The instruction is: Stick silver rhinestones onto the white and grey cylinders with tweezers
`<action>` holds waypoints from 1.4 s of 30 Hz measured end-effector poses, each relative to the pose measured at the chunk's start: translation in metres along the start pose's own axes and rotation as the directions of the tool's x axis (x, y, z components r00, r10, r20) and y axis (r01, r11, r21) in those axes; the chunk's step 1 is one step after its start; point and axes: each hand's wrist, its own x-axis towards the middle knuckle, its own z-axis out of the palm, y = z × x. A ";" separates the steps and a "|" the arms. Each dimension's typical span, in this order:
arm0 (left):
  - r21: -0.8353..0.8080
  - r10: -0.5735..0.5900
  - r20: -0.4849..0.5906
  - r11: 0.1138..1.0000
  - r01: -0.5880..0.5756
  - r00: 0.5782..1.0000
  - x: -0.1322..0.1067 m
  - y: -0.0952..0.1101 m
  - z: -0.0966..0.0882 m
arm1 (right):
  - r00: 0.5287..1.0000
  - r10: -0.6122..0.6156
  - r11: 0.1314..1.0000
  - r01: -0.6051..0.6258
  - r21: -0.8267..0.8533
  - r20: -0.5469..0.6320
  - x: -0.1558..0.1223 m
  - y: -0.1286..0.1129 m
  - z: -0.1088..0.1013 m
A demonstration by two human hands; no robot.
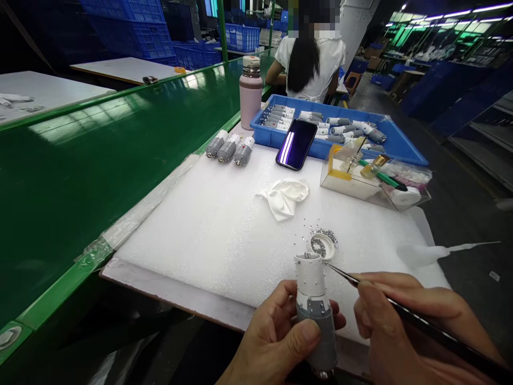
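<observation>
My left hand (276, 337) is wrapped around a grey and white toy spacecraft model (316, 321), upright with a slight tilt. Small silvery studs dot its white upper section and the grey band below. Between the fingers of my right hand (401, 315) is a slim black-handled tool (417, 315) with a fine metallic tip; I cannot tell whether it is a brush or tweezers. That tip is at the right of the model's top rim, touching or very near it. Just behind stands a small white round lid (329, 245) holding tiny silvery beads, with more scattered around it.
Three similar models (226, 148) lie at the back left of the white foam sheet (192, 224). Behind are a phone (297, 144), a blue tray (401, 144) of models, a pink flask (250, 96) and a clear box (356, 187). A crumpled white cloth (284, 198) lies mid-table. A person (308, 67) sits beyond.
</observation>
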 end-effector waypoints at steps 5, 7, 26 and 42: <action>0.007 0.067 0.049 0.998 -0.067 0.997 0.003 -0.001 -0.002 | 0.998 0.069 0.998 -0.069 -0.010 -0.014 0.000 -0.001 -0.002; 0.006 0.091 0.064 0.996 -0.092 0.994 0.005 -0.002 -0.003 | 0.997 0.072 0.997 -0.072 -0.021 0.002 0.001 -0.001 -0.003; 0.032 0.071 -0.010 0.997 -0.071 0.997 0.002 -0.001 -0.002 | 0.993 -0.013 1.000 0.016 -0.025 0.120 0.006 0.002 -0.008; 0.098 0.237 -0.113 0.969 -0.227 0.965 0.004 -0.005 0.003 | 0.987 -0.020 1.000 0.020 0.003 0.157 0.004 -0.001 -0.010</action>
